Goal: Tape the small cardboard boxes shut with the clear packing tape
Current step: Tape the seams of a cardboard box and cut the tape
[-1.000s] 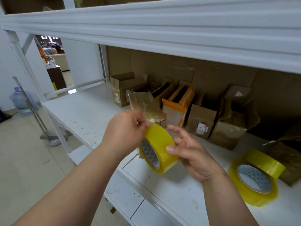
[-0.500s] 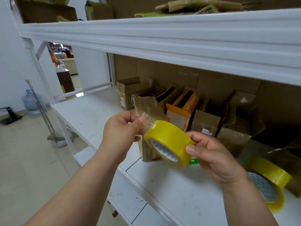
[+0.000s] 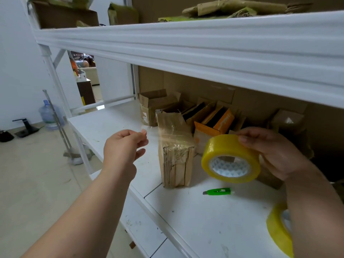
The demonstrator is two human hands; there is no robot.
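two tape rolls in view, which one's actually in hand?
The upper tape roll, gripped by the right hand, with a strip pulled out to the left hand. The other roll lies on the shelf, partly hidden by the right forearm.

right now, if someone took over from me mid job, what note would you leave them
Left hand: pinches the free end of the clear tape, pulled out to the left.
Right hand: grips the yellow tape roll above the shelf.
The stretched strip spans in front of the small cardboard box standing on end; it already carries some tape.
Green cutter lies on the shelf in front of the box; a second roll sits at the right.
Left: lay the strip on the box, cut it, then tape the open boxes behind.
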